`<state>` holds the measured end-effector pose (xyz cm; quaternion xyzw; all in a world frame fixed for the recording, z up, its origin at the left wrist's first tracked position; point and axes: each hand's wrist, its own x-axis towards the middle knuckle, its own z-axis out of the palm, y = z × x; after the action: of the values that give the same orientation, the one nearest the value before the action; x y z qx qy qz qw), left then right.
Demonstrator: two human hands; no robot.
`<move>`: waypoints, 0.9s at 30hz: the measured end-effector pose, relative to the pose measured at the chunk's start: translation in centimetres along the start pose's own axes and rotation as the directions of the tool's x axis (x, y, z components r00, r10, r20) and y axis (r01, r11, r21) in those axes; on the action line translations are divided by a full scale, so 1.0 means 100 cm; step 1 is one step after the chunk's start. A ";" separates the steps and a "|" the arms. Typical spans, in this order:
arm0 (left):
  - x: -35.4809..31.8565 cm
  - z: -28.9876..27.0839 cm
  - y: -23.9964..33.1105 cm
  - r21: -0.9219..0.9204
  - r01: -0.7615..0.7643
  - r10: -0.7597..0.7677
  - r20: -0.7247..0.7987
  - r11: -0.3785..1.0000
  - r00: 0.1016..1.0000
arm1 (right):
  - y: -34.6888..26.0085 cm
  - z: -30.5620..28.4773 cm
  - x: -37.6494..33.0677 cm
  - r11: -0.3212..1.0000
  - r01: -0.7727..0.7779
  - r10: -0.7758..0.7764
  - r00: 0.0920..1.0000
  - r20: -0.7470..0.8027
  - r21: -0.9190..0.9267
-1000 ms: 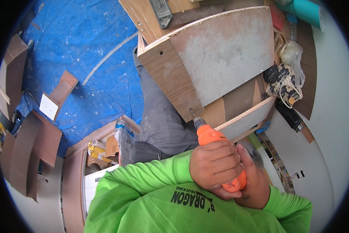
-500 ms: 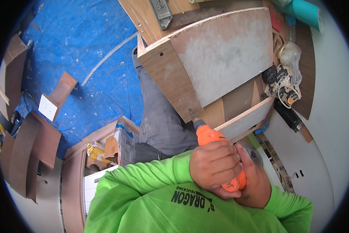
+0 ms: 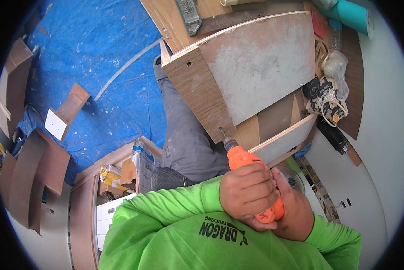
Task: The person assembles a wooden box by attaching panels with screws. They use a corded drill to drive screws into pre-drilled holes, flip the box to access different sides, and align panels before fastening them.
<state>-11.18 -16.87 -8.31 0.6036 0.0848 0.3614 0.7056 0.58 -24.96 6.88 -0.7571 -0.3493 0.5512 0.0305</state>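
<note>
An orange power drill (image 3: 241,157) points up and left, and its bit meets the lower corner of a brown wood-faced strip (image 3: 197,90). My left hand (image 3: 247,191) wraps over the drill's body from the left. From the right, my right hand (image 3: 296,209) closes round its rear part, with the thumb raised; the grip is mostly hidden by my fingers. The strip forms the end of a wooden box-like piece, beside its curved, white-smeared panel (image 3: 265,63). A dark screw head or hole (image 3: 189,63) shows near the strip's upper end.
Blue sheeting (image 3: 107,49) covers the floor at left, with a small wooden piece (image 3: 71,108) and curved boards (image 3: 35,180) on it. A grey tool case (image 3: 189,17) lies at the top. A black bottle (image 3: 333,135) and patterned bag (image 3: 328,96) are at right.
The view and the wooden piece have shifted very slightly. Both hands keep the same hold on the drill, and its bit stays at the same corner.
</note>
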 end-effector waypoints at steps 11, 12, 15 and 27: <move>-0.004 -0.003 0.000 0.010 -0.035 0.035 -0.003 0.999 0.999 | -0.003 0.004 -0.002 0.992 0.046 -0.050 0.998 -0.028 -0.117; -0.004 -0.002 0.000 0.009 -0.035 0.035 -0.018 0.999 0.999 | -0.004 0.004 -0.001 0.991 0.050 -0.054 0.998 -0.027 -0.125; -0.004 -0.001 0.001 0.008 -0.037 0.038 -0.041 0.999 0.998 | -0.005 0.005 -0.001 0.988 0.053 -0.058 0.998 -0.030 -0.143; -0.008 -0.005 0.001 0.005 -0.068 0.068 -0.035 0.998 0.997 | -0.007 0.008 0.001 0.988 0.073 -0.082 0.994 -0.067 -0.137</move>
<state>-12.09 -17.03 -8.60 0.6009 0.0772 0.3958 0.6902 -0.43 -24.67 6.77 -0.7626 -0.4137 0.4971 0.0133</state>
